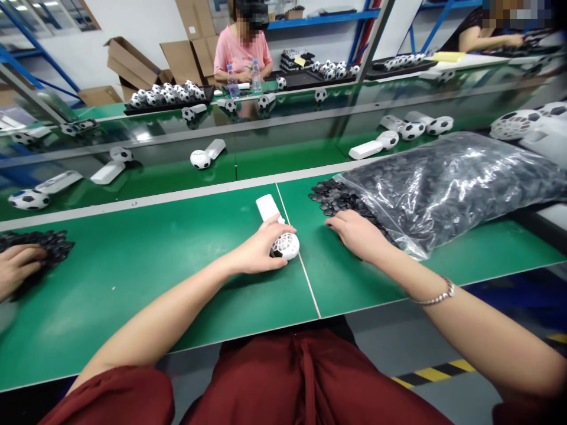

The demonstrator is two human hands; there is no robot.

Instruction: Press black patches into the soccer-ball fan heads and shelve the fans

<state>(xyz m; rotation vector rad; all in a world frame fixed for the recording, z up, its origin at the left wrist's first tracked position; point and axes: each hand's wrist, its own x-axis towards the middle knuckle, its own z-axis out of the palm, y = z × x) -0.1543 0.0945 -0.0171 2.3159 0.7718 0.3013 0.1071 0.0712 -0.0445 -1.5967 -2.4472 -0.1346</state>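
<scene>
My left hand (259, 251) is wrapped round the ball-shaped head of a white hand-held fan (279, 233), which lies on the green table (155, 260) with its handle pointing away from me. My right hand (357, 233) rests palm down at the edge of a heap of small black parts (332, 198) that spill from a clear plastic bag (447, 186). Its fingers are curled over the parts; what they hold, if anything, is hidden.
Another person's hand (15, 268) lies on a second pile of black parts at the far left. A conveyor belt (274, 156) behind the table carries several football-patterned fans. People sit at the far side, with cardboard boxes and blue racks behind.
</scene>
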